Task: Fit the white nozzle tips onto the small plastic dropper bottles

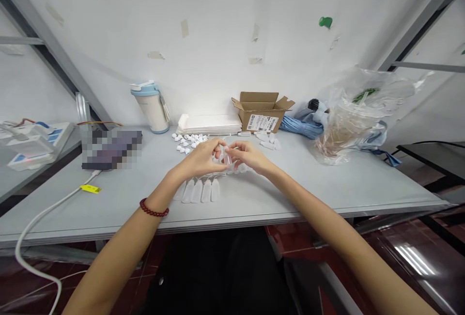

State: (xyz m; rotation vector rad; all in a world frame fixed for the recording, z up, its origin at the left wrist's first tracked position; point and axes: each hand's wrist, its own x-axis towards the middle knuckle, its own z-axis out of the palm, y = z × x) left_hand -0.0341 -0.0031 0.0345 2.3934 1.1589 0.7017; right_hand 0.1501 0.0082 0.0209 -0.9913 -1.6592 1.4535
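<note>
Above the middle of the table, my left hand (201, 158) has its thumb and fingers closed around a small translucent plastic bottle (227, 159). My right hand (251, 157) pinches the same bottle from the other side, near its upper end. The fingers cover part of it. Below my left hand, several similar frosted bottles (197, 192) lie side by side in a row. Small white caps (187, 141) are scattered just beyond my left hand. More translucent pieces (268, 140) lie past my right hand.
At the back stand a tumbler (150, 109), a stack of white envelopes (210, 124) and an open cardboard box (262, 112). Blue fabric (301, 126) and a plastic bag (341, 131) occupy the right. A pixelated device (111, 150) with a white cable (51, 206) lies left.
</note>
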